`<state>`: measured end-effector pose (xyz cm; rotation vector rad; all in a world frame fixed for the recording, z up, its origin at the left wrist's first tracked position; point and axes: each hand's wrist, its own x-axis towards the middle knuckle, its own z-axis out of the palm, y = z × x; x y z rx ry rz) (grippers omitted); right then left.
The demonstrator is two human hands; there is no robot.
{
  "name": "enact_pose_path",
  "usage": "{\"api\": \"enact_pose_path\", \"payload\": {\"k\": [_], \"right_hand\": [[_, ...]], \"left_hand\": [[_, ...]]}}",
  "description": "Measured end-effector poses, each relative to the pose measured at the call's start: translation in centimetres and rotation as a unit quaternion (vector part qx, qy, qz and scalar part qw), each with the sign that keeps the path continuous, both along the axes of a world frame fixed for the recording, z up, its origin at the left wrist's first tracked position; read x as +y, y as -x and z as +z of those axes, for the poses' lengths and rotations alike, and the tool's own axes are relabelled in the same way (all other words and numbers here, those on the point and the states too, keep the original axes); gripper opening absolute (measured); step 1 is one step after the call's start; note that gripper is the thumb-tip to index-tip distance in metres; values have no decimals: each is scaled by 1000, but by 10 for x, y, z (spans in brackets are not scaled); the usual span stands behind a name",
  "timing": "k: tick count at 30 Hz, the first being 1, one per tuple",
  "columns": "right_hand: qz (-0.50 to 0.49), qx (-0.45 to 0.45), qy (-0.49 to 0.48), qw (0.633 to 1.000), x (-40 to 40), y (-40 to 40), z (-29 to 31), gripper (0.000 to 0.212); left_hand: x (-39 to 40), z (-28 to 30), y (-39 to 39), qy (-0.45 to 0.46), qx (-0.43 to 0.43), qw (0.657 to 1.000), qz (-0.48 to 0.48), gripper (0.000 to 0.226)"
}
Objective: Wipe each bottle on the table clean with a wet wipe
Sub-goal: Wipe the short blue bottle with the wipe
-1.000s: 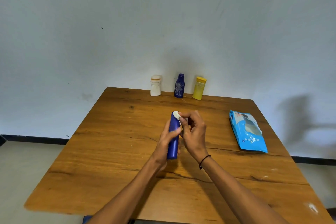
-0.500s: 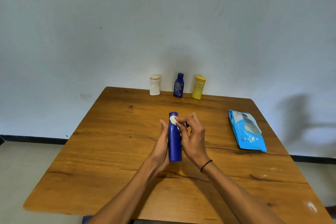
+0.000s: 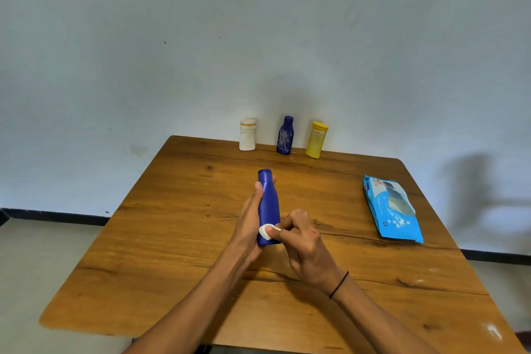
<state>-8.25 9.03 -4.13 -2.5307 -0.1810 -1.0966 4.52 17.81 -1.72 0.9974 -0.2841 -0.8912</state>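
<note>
Left hand (image 3: 249,223) wrapped around blue bottle (image 3: 268,204) above table (image 3: 178,241), right hand (image 3: 301,241) pinching wet wipe (image 3: 265,231) at its base; likely light, stiff, slippery plastic, best gripped mid-body

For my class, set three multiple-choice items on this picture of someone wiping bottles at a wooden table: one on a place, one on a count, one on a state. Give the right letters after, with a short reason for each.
1. Where does the blue wipes pack lie?
A. on the table's right side
B. beside the three bottles at the wall
C. under the held bottle

2. How many bottles stand along the table's far edge?
A. two
B. three
C. four

3. What is the right hand doing?
A. resting flat on the table
B. reaching into the pack
C. pressing a white wipe to the held bottle

Answers:
1 A: the pack lies flat to the right, apart from the hands.
2 B: a white bottle, a dark blue bottle and a yellow bottle stand there.
3 C: its fingers pinch the white wipe against the lower part of the blue bottle, which the left hand holds.
</note>
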Motion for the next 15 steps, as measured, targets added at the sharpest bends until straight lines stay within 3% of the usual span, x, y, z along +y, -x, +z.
{"api": "enact_pose_path", "payload": {"k": [5,10,15], "right_hand": [[-19,0,79,997,-4,0,4,31],[-86,-20,87,992,-10,-17,17,23],[-143,-24,1,989,-13,-42,34,24]], "left_hand": [[0,1,2,-3,15,999,38,58],[1,-3,7,6,27,1000,15,56],[-4,-2,15,-32,35,998,48,54]]}}
